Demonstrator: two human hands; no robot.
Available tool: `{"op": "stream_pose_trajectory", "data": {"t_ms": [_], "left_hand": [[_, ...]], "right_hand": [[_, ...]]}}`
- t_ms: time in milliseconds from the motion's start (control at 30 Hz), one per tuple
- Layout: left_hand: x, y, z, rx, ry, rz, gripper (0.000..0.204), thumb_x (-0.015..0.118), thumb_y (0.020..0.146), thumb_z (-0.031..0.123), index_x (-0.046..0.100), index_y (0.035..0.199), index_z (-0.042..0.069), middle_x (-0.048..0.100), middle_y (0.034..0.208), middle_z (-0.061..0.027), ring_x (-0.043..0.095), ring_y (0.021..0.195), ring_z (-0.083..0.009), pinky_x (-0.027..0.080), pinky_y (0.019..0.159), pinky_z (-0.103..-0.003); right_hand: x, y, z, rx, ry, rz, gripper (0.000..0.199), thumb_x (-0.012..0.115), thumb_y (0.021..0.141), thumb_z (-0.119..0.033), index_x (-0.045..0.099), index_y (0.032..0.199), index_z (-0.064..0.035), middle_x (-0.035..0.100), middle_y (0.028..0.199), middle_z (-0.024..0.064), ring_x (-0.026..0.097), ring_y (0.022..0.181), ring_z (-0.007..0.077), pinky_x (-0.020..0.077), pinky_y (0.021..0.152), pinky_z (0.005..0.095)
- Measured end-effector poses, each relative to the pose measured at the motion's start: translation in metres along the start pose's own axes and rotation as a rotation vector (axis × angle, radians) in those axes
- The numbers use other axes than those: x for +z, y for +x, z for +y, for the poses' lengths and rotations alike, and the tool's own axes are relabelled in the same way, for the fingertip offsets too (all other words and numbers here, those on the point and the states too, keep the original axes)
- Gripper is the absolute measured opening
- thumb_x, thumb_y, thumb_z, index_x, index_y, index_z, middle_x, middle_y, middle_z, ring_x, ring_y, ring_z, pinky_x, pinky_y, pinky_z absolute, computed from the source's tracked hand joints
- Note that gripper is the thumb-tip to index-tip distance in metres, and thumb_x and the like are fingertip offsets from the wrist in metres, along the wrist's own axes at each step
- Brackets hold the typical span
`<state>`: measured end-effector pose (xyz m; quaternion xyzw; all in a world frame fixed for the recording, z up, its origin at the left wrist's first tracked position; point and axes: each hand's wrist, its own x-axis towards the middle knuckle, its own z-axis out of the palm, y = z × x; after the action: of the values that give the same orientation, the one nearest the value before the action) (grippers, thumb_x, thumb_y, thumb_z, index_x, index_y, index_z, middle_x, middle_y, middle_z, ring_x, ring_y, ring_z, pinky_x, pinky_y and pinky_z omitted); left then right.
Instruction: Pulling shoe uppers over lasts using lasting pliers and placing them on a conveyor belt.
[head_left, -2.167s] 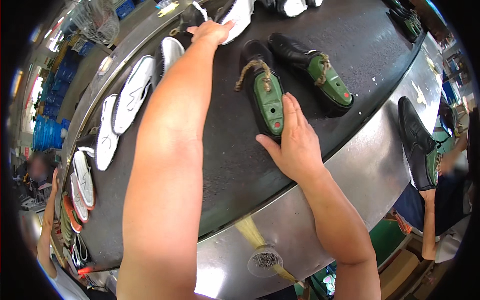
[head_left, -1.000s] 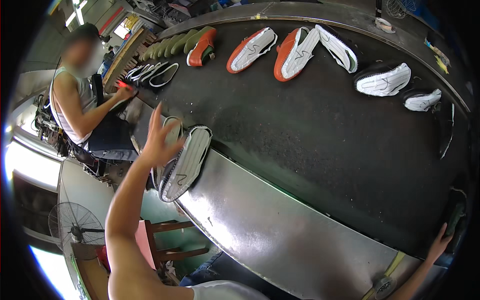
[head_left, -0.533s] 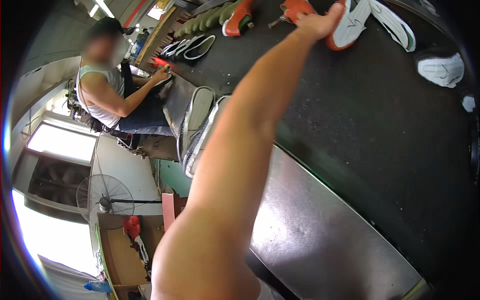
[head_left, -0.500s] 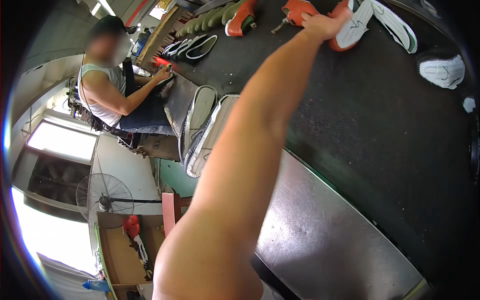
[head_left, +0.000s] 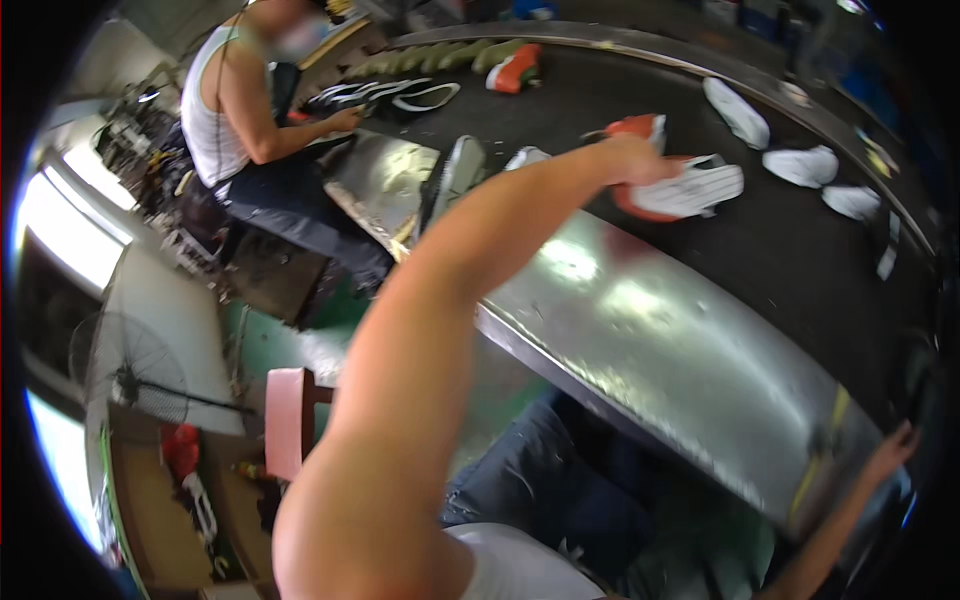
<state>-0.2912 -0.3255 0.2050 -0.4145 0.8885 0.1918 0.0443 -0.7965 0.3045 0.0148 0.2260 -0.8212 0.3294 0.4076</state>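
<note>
My left hand (head_left: 645,165), at the end of my outstretched arm, is closed on an orange shoe last (head_left: 642,203) with a white shoe upper (head_left: 695,188) drawn over it. Another orange last (head_left: 640,126) lies just behind my fingers; whether I grip it too is hidden. Both are over the near edge of the black belt (head_left: 760,235). At the far right my right hand (head_left: 890,455) is beside the metal ledge (head_left: 640,310), close to a dark blurred shape. Its fingers are smeared, so I cannot tell what they hold.
Several white uppers (head_left: 800,166) lie along the belt's far right. An orange last (head_left: 514,69) and several olive lasts (head_left: 430,60) are at the back. Dark-edged shoes (head_left: 455,175) stand beside my forearm. At left sits a co-worker (head_left: 250,110); a pink board (head_left: 287,420) stands lower left.
The view has shifted. My left hand has drawn the orange last with its white upper nearer, to the belt's near edge. My right hand and my legs have come into view.
</note>
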Motion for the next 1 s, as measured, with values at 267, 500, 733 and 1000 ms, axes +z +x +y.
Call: {"op": "stream_pose_trajectory", "data": {"t_ms": [267,500,733,1000], "left_hand": [[0.018,-0.264,-0.068,0.132,-0.321,0.015,0.083,0.068,0.086,0.055,0.053,0.133,-0.011,0.049,0.139,-0.0335,0.052,0.130,-0.0397,0.040,0.109,-0.042],[0.067,-0.255,0.041,0.276,0.346,0.048,0.097,0.074,0.081,0.051,0.030,0.152,0.001,0.027,0.155,-0.0303,0.025,0.145,-0.0417,0.029,0.116,-0.048],[0.073,-0.162,0.037,0.366,0.101,-0.162,0.074,0.071,0.083,0.045,0.053,0.138,0.001,0.058,0.136,-0.0227,0.054,0.129,-0.0361,0.042,0.107,-0.039],[0.123,-0.324,0.000,0.375,-1.121,0.124,0.063,0.079,0.086,0.021,0.050,0.139,0.002,0.063,0.121,-0.0097,0.059,0.112,-0.0184,0.047,0.100,-0.032]], "right_hand": [[-0.318,-0.267,-0.351,-0.205,0.587,-1.125,0.028,0.079,0.077,-0.025,0.064,0.093,-0.0078,0.063,0.096,0.0139,0.062,0.094,0.0353,0.0505,0.081,0.0435],[-0.376,-0.347,-0.361,-0.206,0.423,-1.493,0.052,0.082,0.075,-0.035,0.061,0.110,-0.0035,0.063,0.110,0.0160,0.062,0.100,0.0362,0.0513,0.086,0.0436],[-0.389,-0.343,-0.359,0.350,0.371,-1.776,0.068,0.086,0.074,-0.036,0.052,0.121,0.0000,0.064,0.099,0.0190,0.067,0.100,0.0377,0.0527,0.087,0.0421],[-0.382,-0.317,-0.343,1.198,1.345,-1.543,0.041,0.071,0.089,-0.015,0.053,0.123,-0.0008,0.065,0.102,0.0081,0.063,0.087,0.0163,0.0513,0.076,0.0305]]}}
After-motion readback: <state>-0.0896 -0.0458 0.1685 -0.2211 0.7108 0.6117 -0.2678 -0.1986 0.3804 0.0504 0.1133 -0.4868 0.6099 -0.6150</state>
